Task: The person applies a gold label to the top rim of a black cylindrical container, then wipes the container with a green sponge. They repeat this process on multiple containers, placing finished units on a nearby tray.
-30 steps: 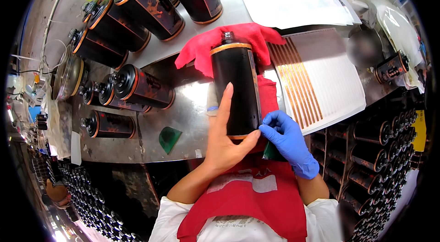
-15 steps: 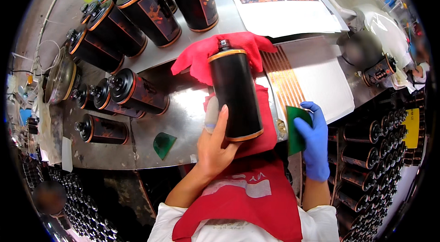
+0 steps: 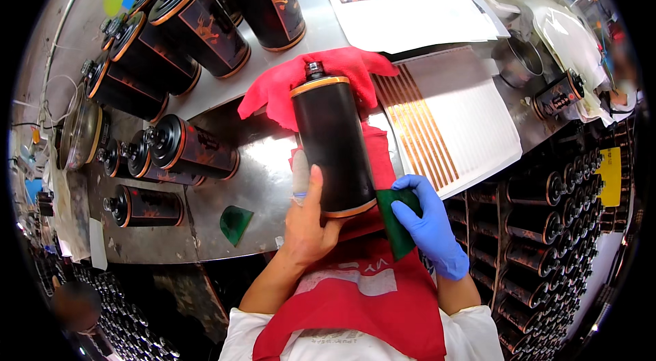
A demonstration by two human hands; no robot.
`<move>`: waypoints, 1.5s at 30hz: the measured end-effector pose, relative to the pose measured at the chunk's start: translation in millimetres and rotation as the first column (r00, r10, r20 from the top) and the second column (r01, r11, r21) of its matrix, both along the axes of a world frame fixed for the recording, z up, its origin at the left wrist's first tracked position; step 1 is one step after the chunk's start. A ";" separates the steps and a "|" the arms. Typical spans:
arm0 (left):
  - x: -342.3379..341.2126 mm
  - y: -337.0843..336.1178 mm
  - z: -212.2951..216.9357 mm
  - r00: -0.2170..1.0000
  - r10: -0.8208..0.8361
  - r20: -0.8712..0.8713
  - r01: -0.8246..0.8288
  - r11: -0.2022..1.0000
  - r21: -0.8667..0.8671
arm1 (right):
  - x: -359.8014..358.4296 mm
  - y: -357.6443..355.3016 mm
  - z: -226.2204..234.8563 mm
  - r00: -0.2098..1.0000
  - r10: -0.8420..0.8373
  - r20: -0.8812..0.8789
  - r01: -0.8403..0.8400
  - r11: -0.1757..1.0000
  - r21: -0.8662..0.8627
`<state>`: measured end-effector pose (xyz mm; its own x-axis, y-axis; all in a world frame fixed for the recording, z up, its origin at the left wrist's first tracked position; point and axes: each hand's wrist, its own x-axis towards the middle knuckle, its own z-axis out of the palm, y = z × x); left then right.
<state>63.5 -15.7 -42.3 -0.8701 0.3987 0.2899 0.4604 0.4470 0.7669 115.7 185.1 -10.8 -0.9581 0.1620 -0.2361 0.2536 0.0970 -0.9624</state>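
A black cylindrical bottle (image 3: pixel 331 146) with copper-coloured bands lies tilted on red cloth (image 3: pixel 273 91), its narrow neck pointing away from me. My left hand (image 3: pixel 307 224) grips its near left side, thumb along the wall and a pale covering on one finger. In a blue glove, my right hand (image 3: pixel 429 228) pinches a flat green scraper (image 3: pixel 396 234). The scraper's upper edge is at the bottle's lower right end; whether they touch I cannot tell. Another green scraper (image 3: pixel 236 224) lies on the metal table left of my left hand.
Several decorated black bottles (image 3: pixel 205 26) stand at the back left, with more (image 3: pixel 195 146) nearer on the metal table (image 3: pixel 263 180). A white sheet with copper strips (image 3: pixel 420 132) lies to the right, near a metal pot (image 3: pixel 517 60). Racks of bottles (image 3: pixel 533 224) fill the lower right.
My right hand has brought the green scraper leftward to the bottle's lower right end. My left hand still grips the bottle. The whole view has shifted slightly.
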 end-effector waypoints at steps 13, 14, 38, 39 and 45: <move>40.6 -21.8 -39.0 0.920 -0.061 -0.387 0.003 0.989 -0.148 | -6.3 -0.7 -29.2 0.998 0.049 -0.031 -0.050 0.998 -0.029; 33.3 -18.6 -32.7 0.856 -0.107 -0.506 0.005 0.980 -0.198 | -7.6 0.0 -28.5 0.998 0.055 -0.021 -0.056 0.998 -0.024; -6.3 -10.2 4.4 0.929 0.062 -0.365 -0.136 0.974 -0.181 | -249.0 -21.2 78.0 0.767 0.627 0.139 -0.526 0.490 0.695; -6.4 -9.9 0.6 0.924 0.087 -0.373 -0.151 0.978 -0.147 | -247.5 -22.2 75.1 0.771 0.624 0.123 -0.524 0.514 0.679; 0.2 -20.3 0.4 0.869 0.193 -0.456 -0.186 0.981 0.061 | -231.7 -39.9 109.7 0.780 0.588 0.215 -0.579 0.545 0.607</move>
